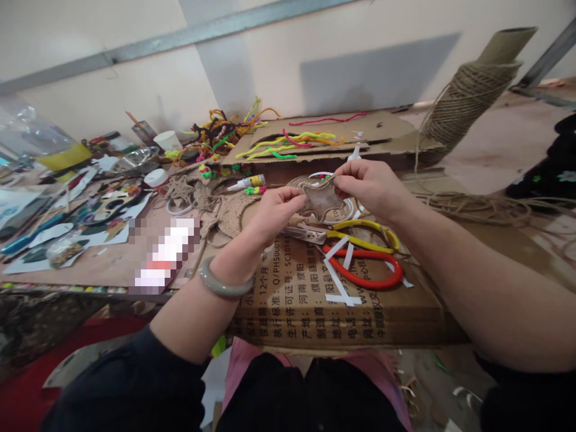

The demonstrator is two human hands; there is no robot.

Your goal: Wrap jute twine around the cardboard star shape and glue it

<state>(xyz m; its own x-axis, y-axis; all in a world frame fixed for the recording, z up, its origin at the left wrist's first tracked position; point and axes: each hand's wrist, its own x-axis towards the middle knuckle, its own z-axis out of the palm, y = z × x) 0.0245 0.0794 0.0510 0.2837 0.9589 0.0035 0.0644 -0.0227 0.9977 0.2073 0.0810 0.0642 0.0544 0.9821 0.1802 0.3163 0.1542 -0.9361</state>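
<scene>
Both hands hold a small brown, star-like twine-covered shape (320, 199) above a cardboard sheet (315, 312) on my lap. My left hand (273, 211) pinches its left edge; a grey-green bangle sits on that wrist. My right hand (371, 187) pinches its upper right edge, fingers closed. Right under the shape lie scissors (360, 255) with yellow and red handles, white paper strips (338, 273) and a white tape ring (347, 211).
A big spool of jute twine (463, 99) stands at the right, loose twine trailing from it. Coloured pipe cleaners (288, 144) lie on cardboard behind. A glue bottle (247, 182), white cups, coiled twine mats (225, 213) and paper scraps clutter the left table.
</scene>
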